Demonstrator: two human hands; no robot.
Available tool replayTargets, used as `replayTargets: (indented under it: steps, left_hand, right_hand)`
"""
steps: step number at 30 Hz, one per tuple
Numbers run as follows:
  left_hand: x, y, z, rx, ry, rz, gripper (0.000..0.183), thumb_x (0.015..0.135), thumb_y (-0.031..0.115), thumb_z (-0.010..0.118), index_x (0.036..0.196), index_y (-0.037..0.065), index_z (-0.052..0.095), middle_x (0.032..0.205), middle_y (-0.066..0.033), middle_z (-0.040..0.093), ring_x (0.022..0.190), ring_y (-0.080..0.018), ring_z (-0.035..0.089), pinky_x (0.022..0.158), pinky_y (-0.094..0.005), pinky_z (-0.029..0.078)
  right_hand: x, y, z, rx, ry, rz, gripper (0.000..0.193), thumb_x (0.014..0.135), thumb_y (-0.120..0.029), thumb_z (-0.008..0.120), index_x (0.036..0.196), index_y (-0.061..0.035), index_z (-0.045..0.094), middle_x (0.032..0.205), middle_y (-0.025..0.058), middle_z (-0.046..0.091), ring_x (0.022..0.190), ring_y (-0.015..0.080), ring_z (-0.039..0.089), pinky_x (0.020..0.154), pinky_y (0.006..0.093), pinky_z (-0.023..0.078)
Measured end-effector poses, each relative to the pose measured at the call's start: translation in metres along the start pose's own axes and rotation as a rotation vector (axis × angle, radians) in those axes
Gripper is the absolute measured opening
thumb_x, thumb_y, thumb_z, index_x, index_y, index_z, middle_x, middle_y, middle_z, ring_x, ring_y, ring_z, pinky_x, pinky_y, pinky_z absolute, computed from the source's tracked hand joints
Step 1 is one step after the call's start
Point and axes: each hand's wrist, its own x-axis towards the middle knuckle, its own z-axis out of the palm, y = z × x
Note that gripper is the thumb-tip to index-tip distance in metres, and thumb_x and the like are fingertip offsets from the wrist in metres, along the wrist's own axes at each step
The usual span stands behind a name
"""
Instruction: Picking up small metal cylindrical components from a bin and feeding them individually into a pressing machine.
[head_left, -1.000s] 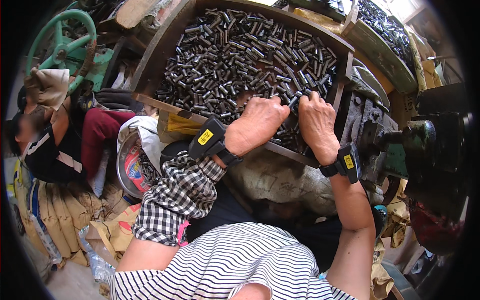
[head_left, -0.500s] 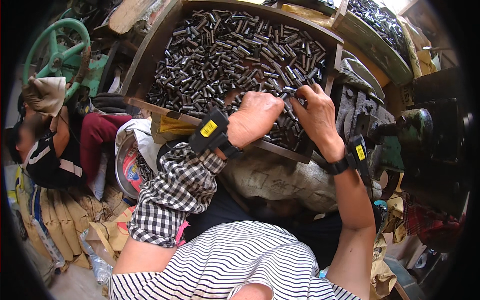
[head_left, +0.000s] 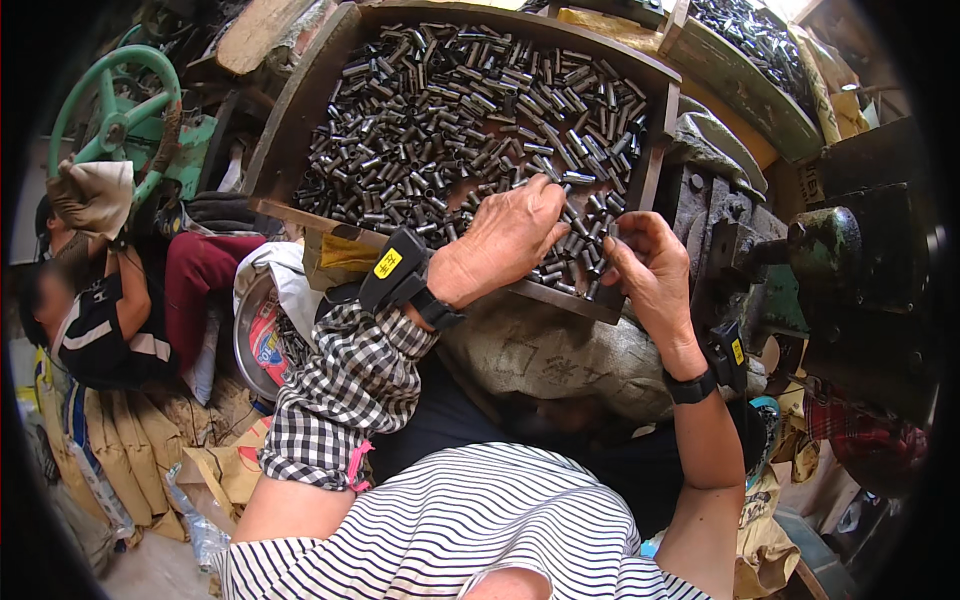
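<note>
A wooden tray (head_left: 290, 112) holds a great many short, dark metal tubes (head_left: 400, 150) lying in all directions. My left hand (head_left: 505, 235) bends over the tray's near side, fingers curled together among the tubes; what they grip, if anything, is hidden. One shiny tube (head_left: 580, 178) lies just beyond its fingertips. At the near right corner my right hand (head_left: 652, 272) is closed, thumb against fingers, with a small metal tube (head_left: 612, 232) at the fingertips. Both wrists wear black bands with a box.
Right of the tray stands a dark machine (head_left: 850, 255). A second tray of metal pieces (head_left: 760, 50) is at the far right. At left are a green handwheel (head_left: 112, 125), a metal basin (head_left: 245, 335) and another person (head_left: 110, 320). A pale sack (head_left: 560, 355) lies below the tray.
My right hand has moved toward me and slightly right, from among the tubes to the tray's near corner. My left hand has shifted slightly left, and its fingers reach farther forward.
</note>
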Motion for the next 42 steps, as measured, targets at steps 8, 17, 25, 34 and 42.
replayTargets:
  steps: [8,17,25,34,42]
  left_hand:
    - [0.001,0.014,0.004,-0.879,-0.135,-0.292,0.018,0.089,0.014,0.060,0.098,-0.002,0.056,0.073,-0.0041,0.061,0.059,-0.0053,0.056,0.049,-0.0204,0.046]
    - [0.003,0.012,0.006,-1.355,-0.186,-0.475,0.020,0.088,0.012,0.060,0.104,0.000,0.061,0.082,-0.0013,0.063,0.059,-0.0034,0.057,0.049,-0.0167,0.050]
    - [0.004,0.015,0.010,-1.579,-0.277,-0.534,0.018,0.088,0.013,0.061,0.103,0.001,0.059,0.079,-0.0024,0.062,0.058,-0.0052,0.058,0.049,-0.0148,0.049]
    - [0.003,0.016,0.009,-1.561,-0.299,-0.537,0.019,0.089,0.014,0.061,0.102,0.001,0.060,0.078,-0.0054,0.063,0.056,-0.0060,0.058,0.048,-0.0141,0.048]
    - [0.003,0.020,0.006,-1.416,-0.300,-0.532,0.020,0.089,0.017,0.062,0.100,0.000,0.061,0.072,-0.0045,0.063,0.051,-0.0051,0.057,0.045,-0.0139,0.045]
  right_hand:
    - [-0.006,-0.001,-0.007,0.216,-0.130,0.167,0.012,0.085,-0.005,0.063,0.095,0.0015,0.059,0.073,0.0012,0.062,0.058,0.0043,0.058,0.048,0.0164,0.044]
    - [-0.009,0.005,-0.020,0.226,-0.103,0.210,0.014,0.088,-0.013,0.062,0.095,-0.0007,0.065,0.074,-0.0005,0.062,0.055,0.0024,0.055,0.046,0.0145,0.041]
    - [-0.008,0.007,-0.024,0.425,-0.138,0.201,0.012,0.086,-0.010,0.064,0.091,0.0003,0.063,0.073,0.0016,0.061,0.055,0.0039,0.055,0.048,0.0165,0.043]
    - [-0.006,0.013,-0.026,0.569,-0.141,0.264,0.010,0.085,-0.010,0.065,0.089,-0.0003,0.062,0.073,0.0038,0.062,0.053,0.0064,0.056,0.047,0.0169,0.043]
    - [-0.007,0.013,-0.026,0.543,-0.144,0.258,0.011,0.084,-0.009,0.066,0.089,-0.0004,0.062,0.074,0.0037,0.063,0.055,0.0070,0.058,0.048,0.0178,0.046]
